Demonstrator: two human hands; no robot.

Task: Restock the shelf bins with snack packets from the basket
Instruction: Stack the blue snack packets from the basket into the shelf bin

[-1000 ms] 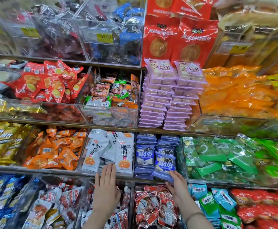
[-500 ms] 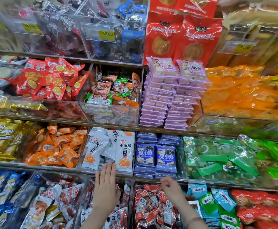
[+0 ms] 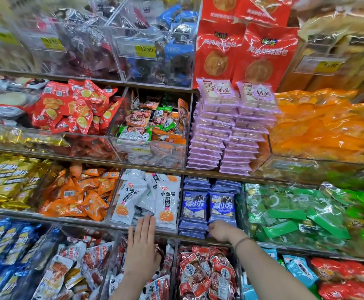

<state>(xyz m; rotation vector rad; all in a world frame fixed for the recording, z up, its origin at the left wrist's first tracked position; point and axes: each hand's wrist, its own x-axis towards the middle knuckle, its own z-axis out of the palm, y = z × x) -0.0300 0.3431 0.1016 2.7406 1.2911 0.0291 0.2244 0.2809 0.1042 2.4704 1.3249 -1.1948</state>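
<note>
Head view: right hand grips upright blue packet; left hand flat, fingers straight.

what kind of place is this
Most likely a shop's snack aisle: tiered shelves of clear plastic bins heaped with small wrapped snack packets, a yellow price label reading 12.80, and neat stacks of flat purple packets.

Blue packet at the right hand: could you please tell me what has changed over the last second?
The tilted blue packet was pushed back upright. The right hand dropped to its lower edge, grip unclear. The left hand stayed flat below the white packets.
</note>
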